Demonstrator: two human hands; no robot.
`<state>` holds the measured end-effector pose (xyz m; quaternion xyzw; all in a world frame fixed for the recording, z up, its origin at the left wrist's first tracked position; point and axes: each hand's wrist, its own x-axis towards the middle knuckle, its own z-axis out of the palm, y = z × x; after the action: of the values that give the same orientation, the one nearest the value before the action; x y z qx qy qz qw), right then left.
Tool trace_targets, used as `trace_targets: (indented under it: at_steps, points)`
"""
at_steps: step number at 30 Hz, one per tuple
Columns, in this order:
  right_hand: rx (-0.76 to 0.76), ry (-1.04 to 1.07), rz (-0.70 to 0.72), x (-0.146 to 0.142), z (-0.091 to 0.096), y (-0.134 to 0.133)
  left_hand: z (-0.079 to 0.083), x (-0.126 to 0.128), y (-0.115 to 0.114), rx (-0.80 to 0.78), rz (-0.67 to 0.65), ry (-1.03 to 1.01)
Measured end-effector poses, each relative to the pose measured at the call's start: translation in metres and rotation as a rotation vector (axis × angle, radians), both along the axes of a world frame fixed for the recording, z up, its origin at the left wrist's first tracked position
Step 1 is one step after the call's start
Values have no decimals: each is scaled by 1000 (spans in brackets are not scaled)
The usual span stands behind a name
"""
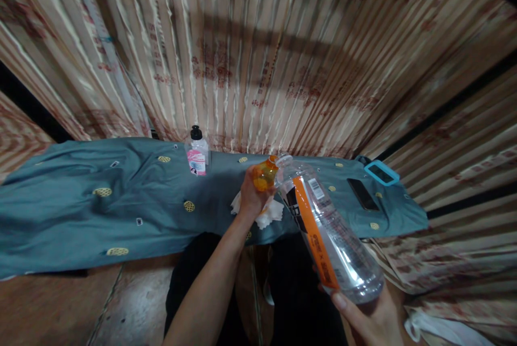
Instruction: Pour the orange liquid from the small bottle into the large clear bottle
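Observation:
My right hand (369, 316) grips the base of a large clear plastic bottle (327, 227) with an orange and black label, tilted with its mouth pointing away and up to the left. My left hand (252, 195) is closed on the bottle's orange cap (264, 175), held right at the open mouth. A crumpled white tissue (269, 214) lies on the cloth just under my left hand.
A teal cloth (100, 211) with yellow patches covers a low surface. On it stand a small pump bottle (197, 151) with a pink label, a dark phone (362, 193) and a blue-cased device (382, 173). Striped curtains (262, 50) hang behind.

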<state>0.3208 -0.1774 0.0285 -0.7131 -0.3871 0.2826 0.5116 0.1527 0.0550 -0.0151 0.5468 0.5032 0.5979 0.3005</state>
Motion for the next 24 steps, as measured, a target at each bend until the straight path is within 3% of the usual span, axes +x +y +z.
trace_targets:
  at_steps: [9,15,21,24]
  points:
    - [-32,-27,-25,-5,9,2,1,2,2,-4,20,13]
    - [-90,19,34,5,8,0,0,1,1,0,8,-6]
    - [-65,52,19,2,5,0,-1,1,0,-3,11,-7]
    - [13,-31,4,-2,3,-1,0,1,0,8,1,-10]
